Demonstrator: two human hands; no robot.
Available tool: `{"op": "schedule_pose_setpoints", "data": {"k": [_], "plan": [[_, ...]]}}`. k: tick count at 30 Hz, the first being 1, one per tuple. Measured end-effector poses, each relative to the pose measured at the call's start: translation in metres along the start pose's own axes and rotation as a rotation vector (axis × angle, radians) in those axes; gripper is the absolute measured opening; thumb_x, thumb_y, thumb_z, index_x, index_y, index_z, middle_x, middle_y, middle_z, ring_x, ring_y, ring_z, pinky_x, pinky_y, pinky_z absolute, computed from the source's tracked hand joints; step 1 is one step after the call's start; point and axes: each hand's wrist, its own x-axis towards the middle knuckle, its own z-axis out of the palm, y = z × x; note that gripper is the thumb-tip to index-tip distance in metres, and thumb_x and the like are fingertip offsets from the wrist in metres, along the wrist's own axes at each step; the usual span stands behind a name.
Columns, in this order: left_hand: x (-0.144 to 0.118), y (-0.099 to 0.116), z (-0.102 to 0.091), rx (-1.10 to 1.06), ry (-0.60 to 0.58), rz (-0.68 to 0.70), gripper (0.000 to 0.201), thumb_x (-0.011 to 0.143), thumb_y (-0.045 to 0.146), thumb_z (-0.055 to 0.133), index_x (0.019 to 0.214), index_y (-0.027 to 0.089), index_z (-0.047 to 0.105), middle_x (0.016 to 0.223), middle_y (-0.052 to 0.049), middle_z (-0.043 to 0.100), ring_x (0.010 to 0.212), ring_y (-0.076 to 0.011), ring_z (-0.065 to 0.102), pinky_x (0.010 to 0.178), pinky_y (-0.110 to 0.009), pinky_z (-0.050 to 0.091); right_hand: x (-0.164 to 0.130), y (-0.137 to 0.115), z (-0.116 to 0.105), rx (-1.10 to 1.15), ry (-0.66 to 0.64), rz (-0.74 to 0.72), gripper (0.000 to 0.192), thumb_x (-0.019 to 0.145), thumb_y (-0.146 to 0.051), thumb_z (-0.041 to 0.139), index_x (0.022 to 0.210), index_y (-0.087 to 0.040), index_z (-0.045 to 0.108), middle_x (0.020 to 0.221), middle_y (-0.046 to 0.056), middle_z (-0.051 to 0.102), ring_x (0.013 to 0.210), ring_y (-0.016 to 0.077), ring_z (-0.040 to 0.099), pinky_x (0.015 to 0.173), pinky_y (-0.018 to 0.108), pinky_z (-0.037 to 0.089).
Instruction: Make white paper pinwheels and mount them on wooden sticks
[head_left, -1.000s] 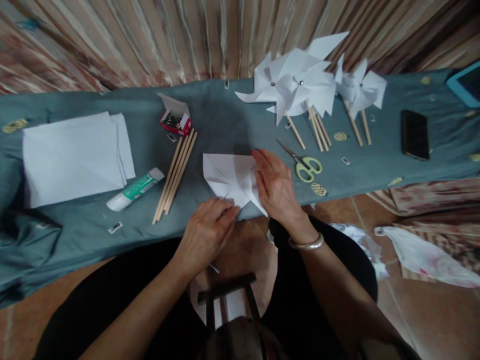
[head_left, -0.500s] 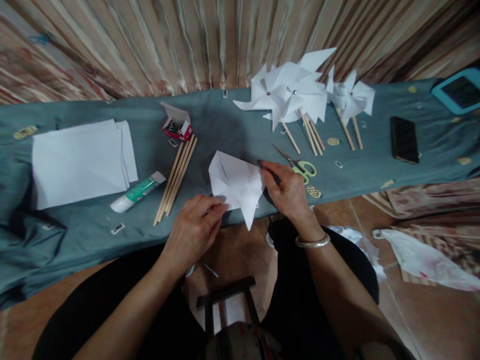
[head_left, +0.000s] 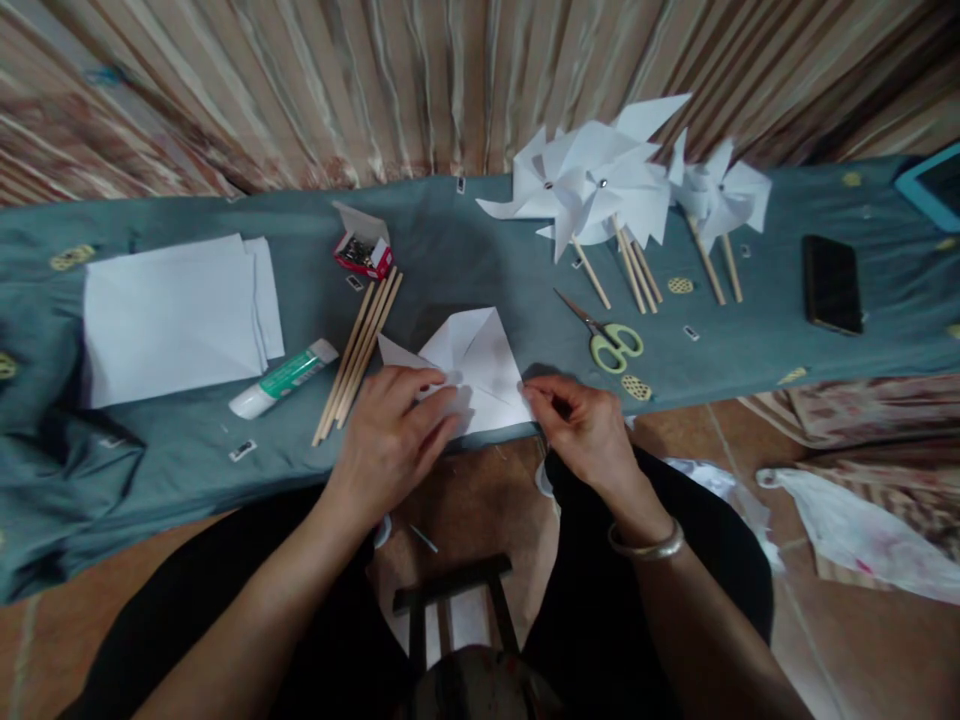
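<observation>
A creased sheet of white paper [head_left: 480,350] lies at the near edge of the cloth-covered table, with cut flaps standing up on its left side. My left hand [head_left: 397,430] is closed at the paper's left part, fingertips and thumb pinching it near the middle. With thumb and forefinger, my right hand [head_left: 581,430] grips the paper's right edge; a silver bangle circles that wrist. Green-handled scissors [head_left: 615,345] rest just beyond my right hand. Left of the paper lie several wooden sticks [head_left: 358,360], side by side.
Several paper pinwheels [head_left: 592,185] on sticks lie at the back right. A phone [head_left: 832,283] and a blue-framed tablet [head_left: 934,190] are farther right. To the left are a paper stack [head_left: 172,320], a glue stick [head_left: 285,378] and a red box of small metal pieces [head_left: 365,250].
The paper has turned, so its pointed flap now sticks out to the left instead of toward me. My right hand has moved slightly down along the paper's edge.
</observation>
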Motion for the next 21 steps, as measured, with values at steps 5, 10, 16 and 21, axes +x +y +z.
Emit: {"op": "schedule_pose_setpoints", "data": {"k": [5,10,16,21], "plan": [[-0.005,0.023,0.011,-0.016,-0.133,0.073,0.023,0.087,0.020,0.067,0.108,0.012,0.062,0.105,-0.013,0.068,0.094,-0.0259,0.061,0.077,-0.039,0.051,-0.002,-0.002,0.001,-0.130,-0.004,-0.044,0.022,0.091,-0.032,0.057,0.085,-0.020,0.075,0.082,0.006,0.077,0.073,0.0218,0.071,0.068,0.031,0.050],[-0.008,0.022,0.014,0.018,-0.110,0.067,0.014,0.092,0.014,0.058,0.105,0.013,0.063,0.099,-0.009,0.070,0.089,-0.0215,0.063,0.077,-0.035,0.056,-0.002,0.001,-0.001,-0.138,0.095,-0.103,0.022,0.092,-0.030,0.055,0.094,-0.020,0.075,0.092,0.007,0.078,0.086,0.0242,0.072,0.083,0.037,0.055],[-0.009,0.021,0.011,0.013,-0.092,0.075,0.014,0.093,0.012,0.056,0.104,0.011,0.064,0.098,-0.010,0.071,0.089,-0.0203,0.065,0.078,-0.034,0.060,-0.001,0.006,0.000,0.086,0.055,-0.102,0.023,0.090,-0.023,0.055,0.103,-0.024,0.074,0.105,0.005,0.077,0.101,0.0226,0.071,0.095,0.041,0.054],[-0.014,0.021,0.008,-0.003,-0.065,0.090,0.013,0.092,0.011,0.056,0.102,0.010,0.065,0.097,-0.010,0.072,0.088,-0.0205,0.067,0.077,-0.035,0.061,-0.001,0.008,0.001,0.270,-0.174,-0.180,0.034,0.085,-0.013,0.059,0.113,-0.028,0.072,0.129,0.006,0.067,0.127,0.0215,0.059,0.111,0.047,0.043]]}}
